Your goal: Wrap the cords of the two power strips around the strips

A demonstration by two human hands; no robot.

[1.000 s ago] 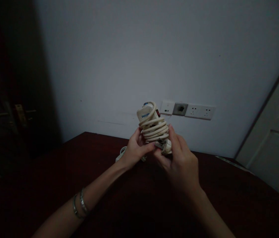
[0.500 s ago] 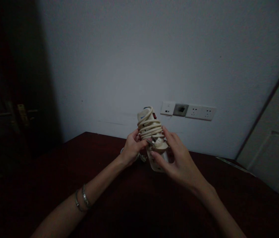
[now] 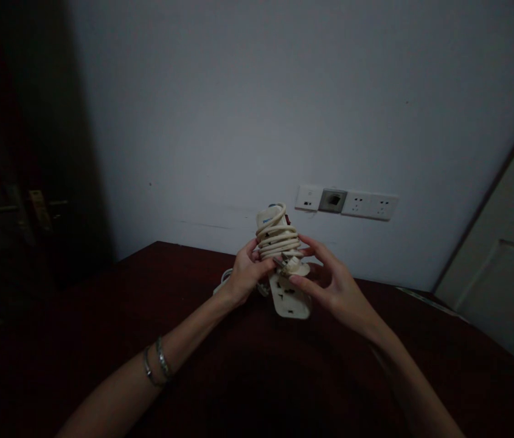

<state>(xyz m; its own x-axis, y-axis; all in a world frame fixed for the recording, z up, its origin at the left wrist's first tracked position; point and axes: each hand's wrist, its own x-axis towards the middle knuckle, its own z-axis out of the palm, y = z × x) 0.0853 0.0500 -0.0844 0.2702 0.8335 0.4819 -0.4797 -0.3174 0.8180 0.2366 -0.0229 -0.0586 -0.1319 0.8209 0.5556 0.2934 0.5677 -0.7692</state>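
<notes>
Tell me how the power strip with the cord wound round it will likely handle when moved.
The power strip should stay stiff, as its long body looks hard. The cord may flex or slip loose, since it bends round the strip in loops and no tie shows. The plug could snag, as its prongs stick out.

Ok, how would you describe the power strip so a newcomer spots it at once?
Find the dark red table against the pale wall, then the left hand and right hand close together over it. Tilted between them is the off-white power strip. Unlike the wall sockets and the white corded item partly hidden by the left hand, it is hand-held, with cord wound around it.
</notes>
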